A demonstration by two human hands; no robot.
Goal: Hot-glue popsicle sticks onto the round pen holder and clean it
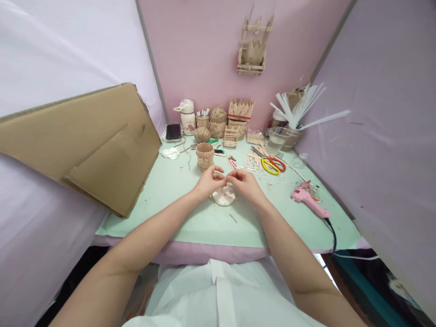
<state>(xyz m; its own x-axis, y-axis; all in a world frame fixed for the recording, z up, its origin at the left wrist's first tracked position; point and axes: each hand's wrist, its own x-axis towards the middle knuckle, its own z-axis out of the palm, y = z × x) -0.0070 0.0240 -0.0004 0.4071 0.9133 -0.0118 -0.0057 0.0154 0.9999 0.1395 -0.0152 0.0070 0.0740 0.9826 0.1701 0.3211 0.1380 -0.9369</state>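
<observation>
My left hand (211, 180) and my right hand (242, 181) meet fingertip to fingertip over a round, whitish dish (224, 198) on the table. Both are closed in a pinch, and whatever lies between the fingertips is too small to make out. Just behind my left hand stands a small brown cup-shaped holder (205, 156) with a scalloped rim. A short dark strand (233, 218) lies in front of the dish.
To the right are red- and yellow-handled scissors (274, 165), wooden sticks (254, 161) and a pink glue gun (311, 203) with a black cord. A cardboard sheet (102, 150) leans at left. Along the back stand a white bottle (187, 120), twine ball (202, 134) and plastic cup (276, 140).
</observation>
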